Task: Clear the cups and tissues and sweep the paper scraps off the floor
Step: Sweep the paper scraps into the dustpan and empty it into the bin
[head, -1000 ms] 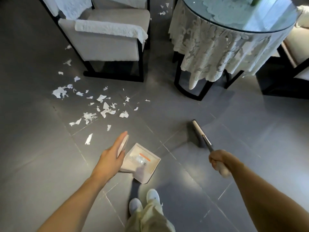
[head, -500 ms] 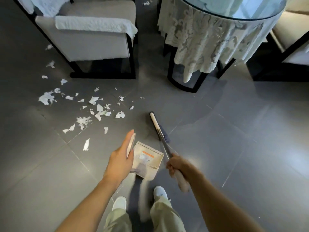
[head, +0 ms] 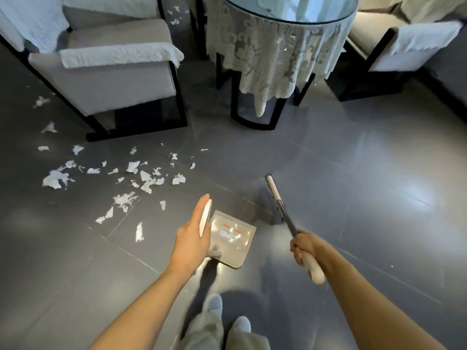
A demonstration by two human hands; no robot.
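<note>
Floor: we judge the sweeping step just starting.
Paper scraps: loose, at ten o'clock of the dustpan, apart from it.
Broom: at one o'clock, our right hand wrapped round its handle.
Dustpan handle: held by our left hand, fingers straight.
Next: carry broom beyond the scraps.

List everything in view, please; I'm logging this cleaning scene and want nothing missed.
paper scraps: many, white, floor left of dustpan
dustpan: 1, grey, orange label, ahead of feet
broom: 1, white head, dark bristles, right of dustpan
armchairs: 2, grey, white covers, flanking table
table: 1, glass top, white lace cloth, top centre
floor: 1, dark grey tiles
shoes: 2, pale, bottom centre
left hand grip: 1, bare, holding dustpan handle
right hand grip: 1, bare, holding broom handle
</note>
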